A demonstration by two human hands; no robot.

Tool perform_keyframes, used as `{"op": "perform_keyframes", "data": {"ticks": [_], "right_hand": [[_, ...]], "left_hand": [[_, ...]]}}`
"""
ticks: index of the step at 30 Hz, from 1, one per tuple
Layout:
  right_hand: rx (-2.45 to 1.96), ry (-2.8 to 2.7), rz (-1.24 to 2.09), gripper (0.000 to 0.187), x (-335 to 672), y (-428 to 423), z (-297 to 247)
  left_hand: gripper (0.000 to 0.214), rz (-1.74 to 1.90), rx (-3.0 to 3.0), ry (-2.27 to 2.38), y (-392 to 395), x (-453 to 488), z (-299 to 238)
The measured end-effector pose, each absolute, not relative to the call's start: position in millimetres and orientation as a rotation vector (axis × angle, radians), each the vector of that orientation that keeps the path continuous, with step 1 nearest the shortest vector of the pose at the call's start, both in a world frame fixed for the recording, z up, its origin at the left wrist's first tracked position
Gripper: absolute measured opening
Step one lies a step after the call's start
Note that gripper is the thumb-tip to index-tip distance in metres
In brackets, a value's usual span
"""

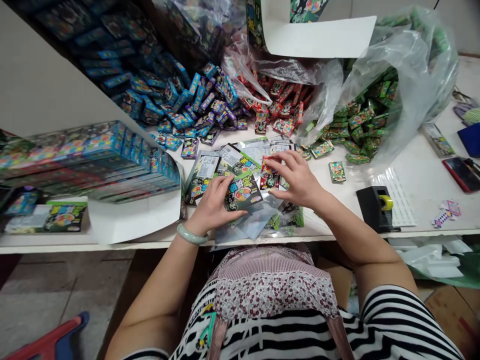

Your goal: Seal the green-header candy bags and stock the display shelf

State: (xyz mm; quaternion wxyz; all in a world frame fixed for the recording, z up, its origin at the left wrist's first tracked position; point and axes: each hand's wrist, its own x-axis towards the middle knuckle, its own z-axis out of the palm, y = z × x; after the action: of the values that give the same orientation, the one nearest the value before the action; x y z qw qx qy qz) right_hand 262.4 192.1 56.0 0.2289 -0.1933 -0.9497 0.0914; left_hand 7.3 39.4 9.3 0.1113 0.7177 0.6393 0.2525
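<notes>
The left hand (216, 204) lies over the left end of a flat, dark green printed packet with a lime top edge (244, 194), fingers on it and thumb stretched along its near side; whether it grips the packet cannot be told. A pale green, smooth bangle (192, 235) circles that wrist. The right hand (296, 177) has its thumb and fingers clamped on a small, red, rectangular printed box (269, 175), just beside the packet's right end. Both things are above a spread of overlapping clear plastic sleeves (247, 227) at the near edge of the white counter (330, 220).

Beyond the hands lie heaps of small blue printed boxes (180, 120) and red ones (285, 107). Farther right, green printed boxes (362, 122) spill from a clear plastic bag (420, 75), and a black tape dispenser with a yellow roll (375, 207) stands near the counter's edge.
</notes>
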Motion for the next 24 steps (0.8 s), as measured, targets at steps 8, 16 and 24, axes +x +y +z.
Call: {"op": "perform_keyframes", "data": {"ticks": [8,16,24], "right_hand": [[-0.494,-2.878,0.268,0.066,263.8,174.5,64.9],[-0.247,-2.9,0.554,0.069,266.3,178.0,60.5],[-0.463,-2.556,0.877,0.07,259.1,161.4,39.5]], "left_hand": [[0.099,0.716,2.208,1.789,36.1,7.8,7.3],[0.099,0.769,2.203,1.744,31.7,19.9,0.4],[0.098,0.822,2.149,1.83,28.0,20.5,-2.4]]}}
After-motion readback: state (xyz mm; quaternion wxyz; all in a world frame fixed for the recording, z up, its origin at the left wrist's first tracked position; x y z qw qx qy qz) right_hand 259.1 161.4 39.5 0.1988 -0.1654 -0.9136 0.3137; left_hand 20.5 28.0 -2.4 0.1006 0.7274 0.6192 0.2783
